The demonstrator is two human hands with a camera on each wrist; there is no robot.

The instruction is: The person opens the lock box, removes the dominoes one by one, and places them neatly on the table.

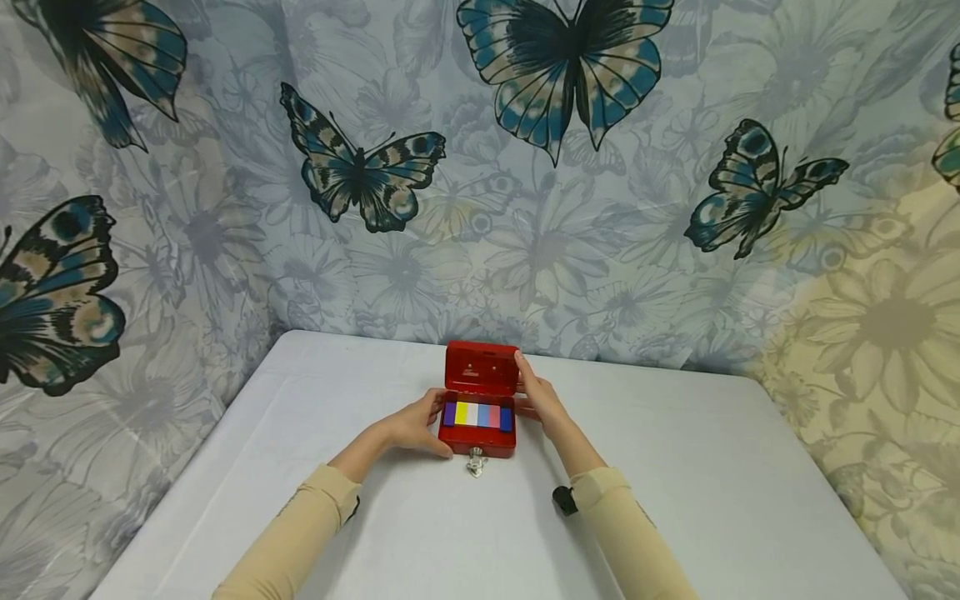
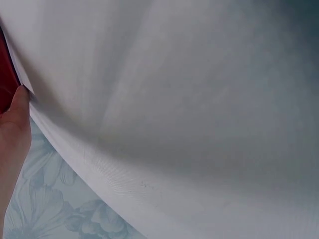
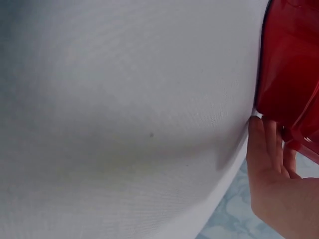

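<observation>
A red metal cash box [image 1: 461, 437] stands on the table with its lid [image 1: 480, 367] raised. Inside lies a row of coloured blocks [image 1: 472, 414] in purple, yellow, white, light blue, pink and dark blue. Small silver keys [image 1: 476, 463] hang at the front lock. My left hand [image 1: 411, 423] grips the box's left side, its thumb at the front corner and its fingers toward the rear. On the right side, my right hand [image 1: 546, 407] touches the lid's edge with one fingertip. In the right wrist view its other fingers [image 3: 259, 149] lie fairly straight against the red box.
A white cloth covers the table [image 1: 675, 467]. Patterned butterfly fabric [image 1: 555, 225] hangs behind and at both sides, close to the table's far edge. A black wrist device [image 1: 564, 500] shows below the right forearm.
</observation>
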